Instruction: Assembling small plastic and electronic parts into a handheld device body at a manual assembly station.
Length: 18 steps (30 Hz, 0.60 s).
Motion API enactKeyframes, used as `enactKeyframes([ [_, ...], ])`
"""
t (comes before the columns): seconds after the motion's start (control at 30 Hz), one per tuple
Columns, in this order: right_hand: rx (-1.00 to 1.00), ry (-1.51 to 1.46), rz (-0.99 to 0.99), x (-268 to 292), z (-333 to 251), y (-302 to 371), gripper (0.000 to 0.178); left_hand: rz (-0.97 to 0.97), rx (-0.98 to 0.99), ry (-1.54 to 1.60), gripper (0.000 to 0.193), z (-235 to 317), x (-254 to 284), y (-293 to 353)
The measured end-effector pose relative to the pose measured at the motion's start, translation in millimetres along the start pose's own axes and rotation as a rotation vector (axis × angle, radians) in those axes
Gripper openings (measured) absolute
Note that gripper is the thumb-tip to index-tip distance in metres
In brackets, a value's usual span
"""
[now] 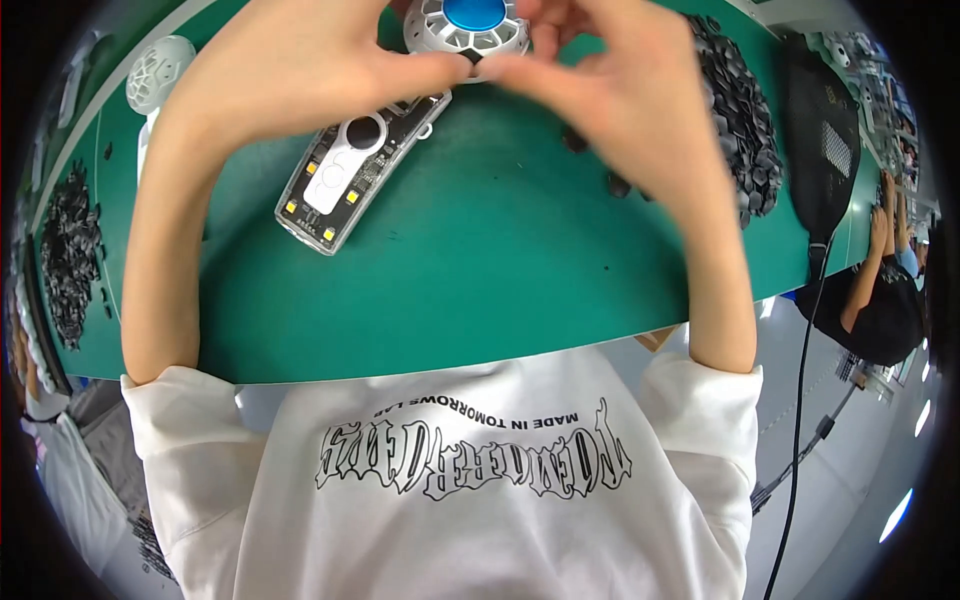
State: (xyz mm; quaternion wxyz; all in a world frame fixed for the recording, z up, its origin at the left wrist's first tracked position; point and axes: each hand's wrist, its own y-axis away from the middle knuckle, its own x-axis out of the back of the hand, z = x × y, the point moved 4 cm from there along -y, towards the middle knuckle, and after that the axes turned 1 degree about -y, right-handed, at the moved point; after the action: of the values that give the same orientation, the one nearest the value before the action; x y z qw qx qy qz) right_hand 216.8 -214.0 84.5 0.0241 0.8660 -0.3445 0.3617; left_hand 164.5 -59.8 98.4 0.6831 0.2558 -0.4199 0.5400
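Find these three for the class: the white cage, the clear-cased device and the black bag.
White cage (474,12): head view, on its blue centre.
Clear-cased device (342,174): head view, on its white panel.
Black bag (808,140): head view, on its fabric.

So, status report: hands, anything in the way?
Left hand, right hand: meeting at small black piece. White slotted dome, blue centre: between hands. Clear-cased rectangular device: partly behind left hand.

Both thumbs of mine, left hand (310,65) and right hand (635,95), meet at a small dark piece (472,57) on the near rim of a round white grille (427,38), blue-centred, gripped between them. Just below: clear-cased device (335,180), lying slantwise on green table (450,270). Black pieces heaped left (72,265) and right; black pouch (820,140) beyond right heap (745,140). White lattice-headed object (160,75), far left.
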Motion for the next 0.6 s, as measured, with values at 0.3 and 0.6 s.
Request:
enactKeyframes([
  [0.3,-0.023,0.384,-0.085,59,34,54,0.021,0.175,-0.443,0.199,0.063,-11,-26,-8],
  [0.6,0.253,0.494,-0.129,19,20,44,0.023,0.039,0.157,0.033,0.038,-62,-22,27],
])
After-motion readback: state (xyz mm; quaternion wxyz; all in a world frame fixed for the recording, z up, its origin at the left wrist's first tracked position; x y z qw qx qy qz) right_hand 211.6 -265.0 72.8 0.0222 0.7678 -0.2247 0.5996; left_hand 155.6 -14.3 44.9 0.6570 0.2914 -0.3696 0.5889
